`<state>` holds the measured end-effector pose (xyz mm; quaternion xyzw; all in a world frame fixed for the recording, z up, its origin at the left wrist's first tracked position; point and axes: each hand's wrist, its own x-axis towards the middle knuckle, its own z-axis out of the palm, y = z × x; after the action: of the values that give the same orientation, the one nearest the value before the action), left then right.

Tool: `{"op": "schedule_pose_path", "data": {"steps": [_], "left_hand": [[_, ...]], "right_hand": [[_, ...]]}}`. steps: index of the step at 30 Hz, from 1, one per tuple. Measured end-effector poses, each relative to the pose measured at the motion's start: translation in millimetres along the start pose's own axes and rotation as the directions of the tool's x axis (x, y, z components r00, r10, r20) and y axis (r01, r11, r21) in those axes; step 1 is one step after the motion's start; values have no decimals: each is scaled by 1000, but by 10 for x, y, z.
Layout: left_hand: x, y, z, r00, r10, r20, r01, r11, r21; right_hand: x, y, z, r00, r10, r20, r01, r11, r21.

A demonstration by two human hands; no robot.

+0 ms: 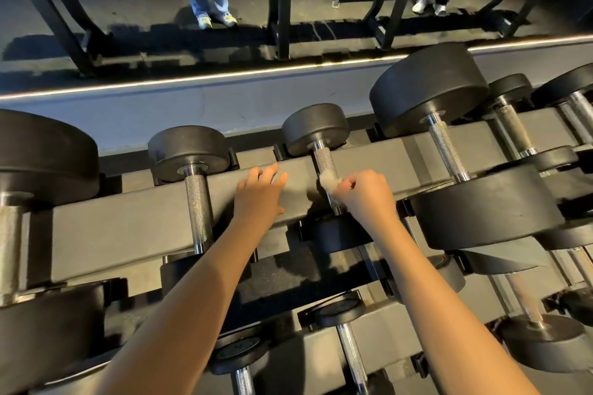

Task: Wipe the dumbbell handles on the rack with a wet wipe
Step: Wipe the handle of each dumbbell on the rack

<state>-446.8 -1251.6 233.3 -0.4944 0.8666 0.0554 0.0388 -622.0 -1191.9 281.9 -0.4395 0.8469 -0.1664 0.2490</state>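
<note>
Our right hand [365, 194] pinches the crumpled white wet wipe [328, 182] against the small black dumbbell's knurled steel handle [324, 160], while our left hand [261, 194] rests flat, fingers straight, on the grey rack beam [128, 228].

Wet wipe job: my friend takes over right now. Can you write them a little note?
Left hand: open, fingers straight, over the rack bar, holding nothing.
Right hand: pinches the wet wipe against the middle dumbbell handle, near its lower end.
Done: cannot tell which handles are already wiped.
To do: finish this handle, then the left neighbour handle and the right neighbour handle.
</note>
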Motion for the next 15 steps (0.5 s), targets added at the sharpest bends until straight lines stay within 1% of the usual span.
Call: {"op": "schedule_pose_path", "data": {"steps": [2,3,4,5,6,7,8,10,12,14,15], "left_hand": [[-40,28,-40,1000,9,-10,-10,999,-32],[-63,59,-74,1000,9,-20,-12,993,-115],[-87,118,-121,1000,-3,-30,-5,965,-263],[-112,191,-186,999,-22,-38,3,897,-441],[-128,276,-249,999,-38,-37,8,800,-600],[-136,363,-308,999,-40,-36,2,702,-712],[-129,445,-356,999,-32,-44,-14,636,-772],[-82,576,-388,998,-20,-62,-40,556,-830],[-49,649,-386,992,-59,-112,-68,501,-863],[-19,669,-340,980,-118,-160,-85,480,-873],[-9,673,-313,978,-120,-171,-93,484,-870]], "right_hand": [[-68,81,-22,999,3,36,-4,1000,17],[-101,111,-31,1000,-9,24,7,998,69],[-134,135,-41,1000,-25,-11,27,988,152],[-158,143,-55,998,-35,-57,48,969,244],[-179,142,-72,995,-37,-92,65,944,324],[-187,138,-81,994,-32,-102,68,922,381],[-191,133,-82,995,-33,-92,69,904,422],[-188,118,-83,996,-64,-67,88,868,488],[-180,123,-76,992,-110,-62,126,839,530],[-168,160,-46,986,-164,-25,150,812,564],[-173,184,-39,977,-211,7,165,784,599]]}}
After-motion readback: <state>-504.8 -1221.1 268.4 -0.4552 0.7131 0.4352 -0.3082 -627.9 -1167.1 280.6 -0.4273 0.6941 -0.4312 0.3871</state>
